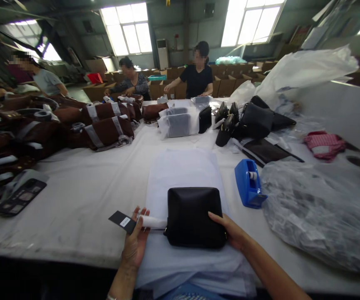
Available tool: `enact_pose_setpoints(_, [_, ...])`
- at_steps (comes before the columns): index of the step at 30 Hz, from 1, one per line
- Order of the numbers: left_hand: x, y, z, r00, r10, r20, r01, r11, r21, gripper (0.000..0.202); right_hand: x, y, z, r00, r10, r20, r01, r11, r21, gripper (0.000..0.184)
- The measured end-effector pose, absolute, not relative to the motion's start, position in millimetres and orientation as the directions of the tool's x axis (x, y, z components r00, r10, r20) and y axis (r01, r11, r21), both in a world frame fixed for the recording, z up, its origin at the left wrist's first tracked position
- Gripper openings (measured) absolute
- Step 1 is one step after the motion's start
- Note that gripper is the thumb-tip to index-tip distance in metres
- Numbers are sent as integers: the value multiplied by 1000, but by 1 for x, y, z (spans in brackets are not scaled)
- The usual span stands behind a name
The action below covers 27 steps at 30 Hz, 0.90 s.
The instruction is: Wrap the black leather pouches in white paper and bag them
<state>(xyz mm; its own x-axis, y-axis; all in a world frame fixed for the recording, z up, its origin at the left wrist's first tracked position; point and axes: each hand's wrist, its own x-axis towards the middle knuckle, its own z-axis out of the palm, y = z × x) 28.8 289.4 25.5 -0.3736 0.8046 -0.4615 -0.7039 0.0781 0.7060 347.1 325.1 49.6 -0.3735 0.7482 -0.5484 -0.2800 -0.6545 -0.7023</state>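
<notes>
A black leather pouch [195,216] with rounded corners lies over a stack of white tissue sheets [182,168] in front of me. My right hand [229,229] grips its right edge, thumb on the top face. From the pouch's left side runs a strap wrapped in white paper [155,222], and my left hand [137,235] holds its end between thumb and fingers. A black hang tag [122,221] with a white label sticks out to the left of that hand.
A blue tape dispenser [249,183] stands right of the sheets, beside a heap of clear plastic bags [320,212]. Black pouches [254,121] lie beyond. Brown bags [108,131] and a phone [22,196] are at left. Several people [197,77] work across the table.
</notes>
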Motion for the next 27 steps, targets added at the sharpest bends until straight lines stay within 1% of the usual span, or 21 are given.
enact_pose_setpoints(3, [21, 284, 17, -487, 700, -522, -621, 142, 771, 49, 346, 329, 40, -393, 730, -559, -281, -674, -683, 52])
enact_pose_setpoints(4, [20, 281, 16, -555, 658, -509, -558, 159, 814, 54, 346, 330, 37, -396, 726, -562, -288, -679, -675, 51])
enact_pose_setpoints(5, [19, 276, 17, -641, 622, -449, -450, 170, 877, 60, 346, 330, 35, -397, 721, -568, -292, -686, -666, 51])
enact_pose_setpoints(6, [19, 271, 20, -733, 597, -327, -279, 175, 944, 66, 346, 330, 34, -396, 715, -577, -294, -693, -658, 50])
enact_pose_setpoints(7, [20, 265, 25, -799, 584, -145, -49, 177, 983, 73, 346, 330, 33, -392, 710, -584, -295, -699, -652, 49])
enact_pose_setpoints(8, [23, 258, 31, -801, 594, 78, 217, 165, 962, 76, 347, 330, 32, -389, 708, -590, -296, -702, -648, 48])
enact_pose_setpoints(9, [27, 252, 38, -716, 633, 295, 467, 121, 876, 73, 347, 330, 32, -386, 707, -592, -299, -703, -645, 47])
enact_pose_setpoints(10, [34, 246, 45, -553, 699, 454, 656, 30, 754, 64, 347, 331, 31, -385, 707, -593, -302, -704, -643, 47])
enact_pose_setpoints(11, [42, 241, 52, -337, 775, 534, 762, -108, 638, 50, 347, 331, 31, -386, 706, -594, -305, -705, -640, 46])
enact_pose_setpoints(12, [51, 237, 57, -102, 838, 536, 787, -262, 559, 38, 347, 330, 30, -389, 704, -594, -308, -707, -637, 45])
enact_pose_setpoints(13, [61, 234, 59, 128, 867, 482, 754, -400, 521, 31, 348, 330, 28, -393, 701, -595, -308, -710, -633, 45])
enact_pose_setpoints(14, [72, 232, 60, 319, 860, 398, 703, -496, 509, 28, 348, 330, 27, -397, 699, -595, -308, -712, -631, 44])
enact_pose_setpoints(15, [82, 230, 59, 452, 837, 309, 667, -547, 506, 31, 348, 330, 25, -398, 700, -593, -308, -711, -632, 44])
enact_pose_setpoints(16, [91, 229, 56, 532, 813, 235, 655, -572, 495, 40, 349, 330, 24, -398, 701, -591, -308, -709, -634, 43])
enact_pose_setpoints(17, [98, 228, 52, 577, 796, 186, 656, -587, 474, 48, 349, 329, 22, -398, 705, -588, -311, -706, -636, 43])
enact_pose_setpoints(18, [103, 226, 47, 596, 786, 163, 666, -597, 447, 51, 350, 329, 21, -396, 708, -584, -315, -703, -638, 43])
enact_pose_setpoints(20, [110, 223, 37, 586, 792, 171, 703, -602, 379, 43, 350, 329, 20, -386, 717, -580, -331, -695, -639, 43])
enact_pose_setpoints(23, [113, 216, 25, 531, 815, 229, 765, -578, 284, 32, 349, 328, 22, -340, 726, -598, -350, -688, -636, 42])
enact_pose_setpoints(27, [118, 211, 13, 543, 777, 319, 755, -618, 220, 23, 349, 326, 30, -316, 722, -615, -363, -691, -625, 45])
